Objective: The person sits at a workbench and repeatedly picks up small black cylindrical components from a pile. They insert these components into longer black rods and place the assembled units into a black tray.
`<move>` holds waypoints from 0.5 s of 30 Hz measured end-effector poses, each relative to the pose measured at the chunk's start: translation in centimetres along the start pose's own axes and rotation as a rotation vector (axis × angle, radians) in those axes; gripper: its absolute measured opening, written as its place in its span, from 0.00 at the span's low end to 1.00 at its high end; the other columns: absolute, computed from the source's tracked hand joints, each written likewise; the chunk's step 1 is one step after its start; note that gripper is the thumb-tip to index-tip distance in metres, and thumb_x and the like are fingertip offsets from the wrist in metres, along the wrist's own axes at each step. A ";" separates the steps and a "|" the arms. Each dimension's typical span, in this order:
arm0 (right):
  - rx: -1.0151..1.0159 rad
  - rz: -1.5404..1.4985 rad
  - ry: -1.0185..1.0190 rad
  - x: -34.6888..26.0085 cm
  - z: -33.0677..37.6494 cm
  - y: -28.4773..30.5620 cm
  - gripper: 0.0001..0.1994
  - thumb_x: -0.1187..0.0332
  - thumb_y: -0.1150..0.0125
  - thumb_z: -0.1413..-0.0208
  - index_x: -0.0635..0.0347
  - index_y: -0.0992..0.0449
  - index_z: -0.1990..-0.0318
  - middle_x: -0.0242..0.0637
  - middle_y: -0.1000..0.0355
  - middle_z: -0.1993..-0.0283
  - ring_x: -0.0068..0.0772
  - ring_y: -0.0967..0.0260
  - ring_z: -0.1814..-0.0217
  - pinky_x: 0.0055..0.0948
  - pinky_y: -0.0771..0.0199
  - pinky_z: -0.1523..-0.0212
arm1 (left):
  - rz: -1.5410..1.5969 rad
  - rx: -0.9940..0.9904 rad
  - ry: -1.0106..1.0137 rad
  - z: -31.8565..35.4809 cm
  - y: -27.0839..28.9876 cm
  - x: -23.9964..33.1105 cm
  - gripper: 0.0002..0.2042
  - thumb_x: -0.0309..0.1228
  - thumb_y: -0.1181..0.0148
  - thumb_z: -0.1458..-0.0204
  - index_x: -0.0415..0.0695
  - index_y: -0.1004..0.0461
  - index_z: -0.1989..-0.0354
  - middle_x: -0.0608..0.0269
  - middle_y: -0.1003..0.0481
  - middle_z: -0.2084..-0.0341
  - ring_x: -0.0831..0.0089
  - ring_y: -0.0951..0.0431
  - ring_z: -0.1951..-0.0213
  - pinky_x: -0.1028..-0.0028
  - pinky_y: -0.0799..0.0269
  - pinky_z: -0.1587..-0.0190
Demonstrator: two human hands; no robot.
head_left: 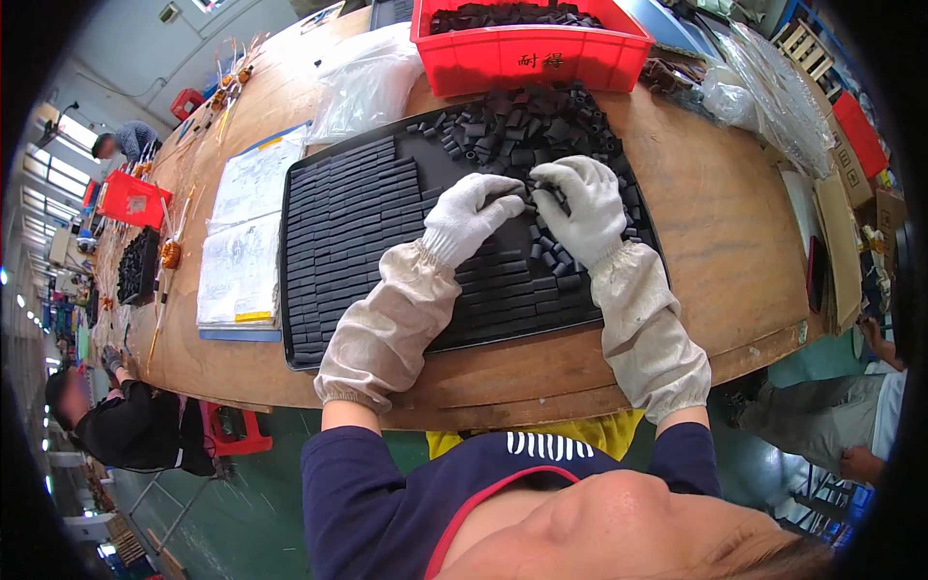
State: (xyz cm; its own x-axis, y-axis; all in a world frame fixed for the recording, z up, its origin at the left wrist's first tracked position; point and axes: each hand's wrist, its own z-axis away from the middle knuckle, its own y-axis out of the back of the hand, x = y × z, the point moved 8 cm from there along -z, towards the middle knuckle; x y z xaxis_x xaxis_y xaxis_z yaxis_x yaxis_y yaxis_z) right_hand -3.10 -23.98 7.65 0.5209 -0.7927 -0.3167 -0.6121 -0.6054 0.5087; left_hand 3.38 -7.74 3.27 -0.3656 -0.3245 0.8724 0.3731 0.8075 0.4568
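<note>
A large black tray lies on the wooden table in front of me. Neat rows of small black cylindrical pieces fill its left and near parts. Loose short black tubes are heaped at its far right. Over the middle of the tray, my left hand, in a white glove, has thumb and fingers closed in a pinch. Just to its right, my gloved right hand is also closed, fingers curled toward the thumb. Something small and dark shows at the fingertips of both hands, too small and covered to name.
A red bin of black pieces stands beyond the tray. Left of it lie clear plastic bags and a folder of papers. Plastic wrap and cardboard are at the right. Other people are at the left and right edges.
</note>
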 end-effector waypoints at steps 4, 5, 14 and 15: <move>-0.044 -0.189 -0.074 0.9 0.2 -0.6 0.21 0.70 0.25 0.55 0.49 0.21 0.51 0.33 0.23 0.59 0.44 0.24 0.52 0.44 0.28 0.47 | 0.037 -0.003 0.024 -0.3 0.3 -1.2 0.16 0.35 0.33 0.41 0.41 0.18 0.47 0.53 0.19 0.56 0.64 0.18 0.52 0.69 0.25 0.46; -0.068 -0.179 -0.067 0.9 0.3 -0.8 0.21 0.70 0.25 0.55 0.49 0.21 0.51 0.33 0.23 0.59 0.44 0.24 0.53 0.43 0.28 0.47 | 0.010 -0.029 -0.005 -0.3 0.1 -1.0 0.16 0.33 0.33 0.40 0.41 0.19 0.47 0.56 0.19 0.56 0.68 0.19 0.53 0.72 0.25 0.48; -0.080 -0.104 0.075 -0.2 0.3 -1.1 0.21 0.74 0.30 0.52 0.49 0.22 0.48 0.32 0.22 0.58 0.42 0.24 0.51 0.42 0.27 0.44 | 0.164 -0.095 0.122 0.0 -0.7 -1.6 0.17 0.35 0.33 0.40 0.39 0.19 0.46 0.57 0.19 0.59 0.74 0.19 0.60 0.74 0.23 0.54; -0.085 -0.086 0.110 -0.8 0.2 -1.0 0.21 0.75 0.31 0.51 0.49 0.22 0.47 0.32 0.22 0.58 0.42 0.24 0.50 0.42 0.27 0.44 | 0.184 -0.093 0.130 0.0 -0.8 -1.7 0.17 0.35 0.33 0.39 0.39 0.20 0.46 0.58 0.19 0.60 0.75 0.19 0.60 0.75 0.23 0.54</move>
State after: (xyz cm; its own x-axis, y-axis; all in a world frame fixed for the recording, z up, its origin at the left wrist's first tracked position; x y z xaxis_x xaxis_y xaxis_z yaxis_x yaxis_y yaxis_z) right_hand -3.03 -22.78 7.29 0.6340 -0.7229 -0.2747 -0.5122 -0.6587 0.5511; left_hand 3.72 -7.79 1.41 -0.1736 -0.2416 0.9547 0.5025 0.8120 0.2969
